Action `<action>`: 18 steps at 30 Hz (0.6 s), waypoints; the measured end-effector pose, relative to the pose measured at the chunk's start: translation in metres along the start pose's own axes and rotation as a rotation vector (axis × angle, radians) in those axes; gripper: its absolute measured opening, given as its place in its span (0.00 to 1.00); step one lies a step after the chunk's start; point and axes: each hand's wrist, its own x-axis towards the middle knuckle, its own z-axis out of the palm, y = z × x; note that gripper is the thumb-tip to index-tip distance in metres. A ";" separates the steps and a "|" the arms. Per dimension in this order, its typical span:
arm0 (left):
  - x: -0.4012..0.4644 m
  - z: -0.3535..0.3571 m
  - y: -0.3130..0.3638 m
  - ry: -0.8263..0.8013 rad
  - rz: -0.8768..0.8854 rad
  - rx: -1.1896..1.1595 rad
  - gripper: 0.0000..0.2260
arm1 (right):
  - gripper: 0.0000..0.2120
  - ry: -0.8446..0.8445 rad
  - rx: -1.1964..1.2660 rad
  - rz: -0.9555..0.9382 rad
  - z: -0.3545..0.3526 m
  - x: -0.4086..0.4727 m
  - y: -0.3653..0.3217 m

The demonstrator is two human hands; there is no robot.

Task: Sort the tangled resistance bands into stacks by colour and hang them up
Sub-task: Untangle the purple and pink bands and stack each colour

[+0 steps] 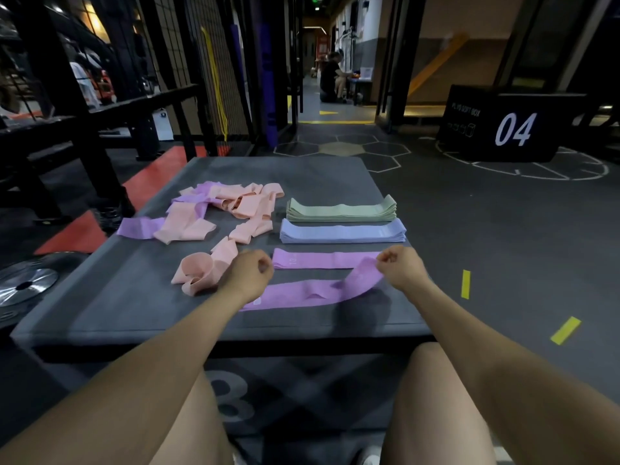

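Purple band [312, 293] is stretched between both hands, just above the grey worktop [141, 297]. Left hand [250, 275] has its grip curled tight on the band's left end; right hand [401, 268] pinches the right end, fingers curled, w/ that end lifted and twisted while the middle sags onto the worktop.

Just beyond the grip, btwn the two hands, 1 flat purple band [322, 259] lies straight, start of a stack. Further beyond it, 2 neat stacks side by side: blue-lilac stack [342, 232] nearer, pale green stack [340, 211] behind it; layers too thin to count.

To the left of the left grip, touching distance, 1 curled peach band [196, 271] sits loose. Beyond and left of that, the tangled pile [221, 209]: mostly peach bands w/ approx 3 purple strips showing in it, exact count of peach can't be told as they overlap.

Well right of the right grip, on the floor, 2 yellow tape marks [465, 284]. Far beyond on the right, 1 black plyo box [503, 129] marked 04. Left of the worktop, 1 metal weight plate [25, 285] on the floor.
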 end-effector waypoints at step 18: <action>0.043 -0.081 0.155 -0.010 0.321 -0.454 0.04 | 0.08 -0.053 0.246 -0.533 -0.065 0.010 -0.152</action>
